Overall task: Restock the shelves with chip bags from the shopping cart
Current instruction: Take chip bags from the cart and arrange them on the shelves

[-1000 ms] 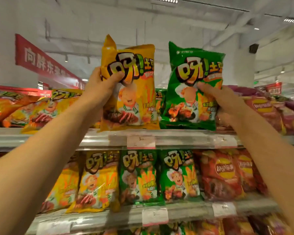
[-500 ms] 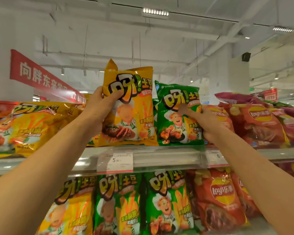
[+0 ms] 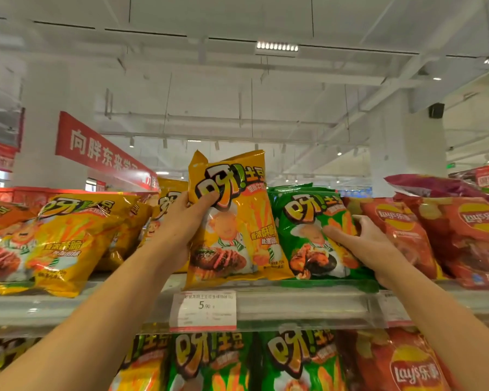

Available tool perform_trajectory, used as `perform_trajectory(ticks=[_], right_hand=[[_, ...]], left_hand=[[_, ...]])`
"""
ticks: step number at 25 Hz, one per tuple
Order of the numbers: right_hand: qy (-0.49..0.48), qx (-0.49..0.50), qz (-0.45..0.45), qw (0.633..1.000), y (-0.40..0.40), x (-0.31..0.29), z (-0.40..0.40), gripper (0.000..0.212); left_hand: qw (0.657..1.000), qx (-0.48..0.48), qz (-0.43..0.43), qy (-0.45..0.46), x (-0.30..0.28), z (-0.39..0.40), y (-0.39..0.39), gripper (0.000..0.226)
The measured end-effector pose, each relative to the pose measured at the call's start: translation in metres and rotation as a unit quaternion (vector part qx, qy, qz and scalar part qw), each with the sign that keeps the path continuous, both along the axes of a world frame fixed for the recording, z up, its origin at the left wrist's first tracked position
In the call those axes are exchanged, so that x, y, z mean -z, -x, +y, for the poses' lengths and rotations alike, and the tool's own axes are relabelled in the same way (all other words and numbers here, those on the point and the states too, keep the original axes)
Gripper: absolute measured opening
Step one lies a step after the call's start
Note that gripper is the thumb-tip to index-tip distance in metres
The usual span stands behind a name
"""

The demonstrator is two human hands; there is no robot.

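Note:
My left hand [image 3: 182,224] grips a yellow chip bag [image 3: 237,221] by its upper left edge, thumb across the front. The bag stands upright with its bottom on the top shelf [image 3: 294,303]. Right beside it a green chip bag [image 3: 302,221] leans back on the same shelf among other green bags. My right hand [image 3: 362,244] holds the green bag at its right side, thumb on the front and fingers curled behind. The shopping cart is out of view.
Yellow bags [image 3: 62,241] lie stacked at the left of the top shelf, red Lay's bags [image 3: 449,235] at the right. The lower shelf holds yellow, green and red bags [image 3: 294,362]. A price tag [image 3: 203,310] hangs on the shelf edge. A red banner [image 3: 102,148] hangs behind.
Both bags came down from above the shelf onto it. The green bag has gone further back among the other green bags. My view has tilted upward.

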State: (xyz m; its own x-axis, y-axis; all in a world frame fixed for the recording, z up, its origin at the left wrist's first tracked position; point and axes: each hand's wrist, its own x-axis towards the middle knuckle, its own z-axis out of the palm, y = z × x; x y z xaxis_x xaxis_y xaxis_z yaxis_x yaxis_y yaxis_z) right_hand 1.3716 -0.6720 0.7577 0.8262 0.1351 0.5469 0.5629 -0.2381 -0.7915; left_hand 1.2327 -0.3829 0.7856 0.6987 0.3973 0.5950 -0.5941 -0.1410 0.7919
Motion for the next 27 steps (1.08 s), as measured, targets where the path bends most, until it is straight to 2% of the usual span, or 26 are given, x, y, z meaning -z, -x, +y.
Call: perform_trajectory(ticks=[3, 7, 12, 14, 17, 21, 24, 27], right_hand=[[0.071, 0.100, -0.080, 0.989, 0.005, 0.000, 0.004, 0.086], [0.129, 0.189, -0.196, 0.954, 0.015, 0.000, 0.008, 0.085], [0.194, 0.272, -0.245, 0.910, 0.050, -0.007, 0.036, 0.068], [0.189, 0.232, -0.273, 0.914, 0.070, -0.007, 0.057, 0.057], [0.183, 0.092, -0.287, 0.936, 0.105, 0.003, 0.093, 0.047], [0.228, -0.021, -0.284, 0.931, 0.134, 0.020, 0.147, 0.070], [0.226, -0.067, -0.233, 0.943, 0.143, 0.022, 0.179, 0.083], [0.208, -0.089, -0.219, 0.949, 0.150, 0.021, 0.201, 0.086]], left_hand=[[1.000, -0.004, 0.008, 0.003, 0.001, 0.005, 0.003, 0.030], [1.000, -0.014, -0.008, -0.004, -0.001, 0.013, 0.012, 0.033], [1.000, -0.029, 0.006, -0.006, 0.001, 0.028, 0.024, 0.027], [0.999, -0.031, 0.007, -0.009, 0.001, 0.040, 0.029, 0.023], [0.999, -0.041, 0.008, -0.032, -0.002, 0.061, 0.041, 0.024], [0.996, -0.069, 0.023, -0.048, -0.005, 0.092, 0.056, 0.041], [0.996, -0.079, 0.014, -0.049, -0.009, 0.110, 0.066, 0.038], [0.996, -0.082, 0.000, -0.037, -0.013, 0.126, 0.073, 0.038]])
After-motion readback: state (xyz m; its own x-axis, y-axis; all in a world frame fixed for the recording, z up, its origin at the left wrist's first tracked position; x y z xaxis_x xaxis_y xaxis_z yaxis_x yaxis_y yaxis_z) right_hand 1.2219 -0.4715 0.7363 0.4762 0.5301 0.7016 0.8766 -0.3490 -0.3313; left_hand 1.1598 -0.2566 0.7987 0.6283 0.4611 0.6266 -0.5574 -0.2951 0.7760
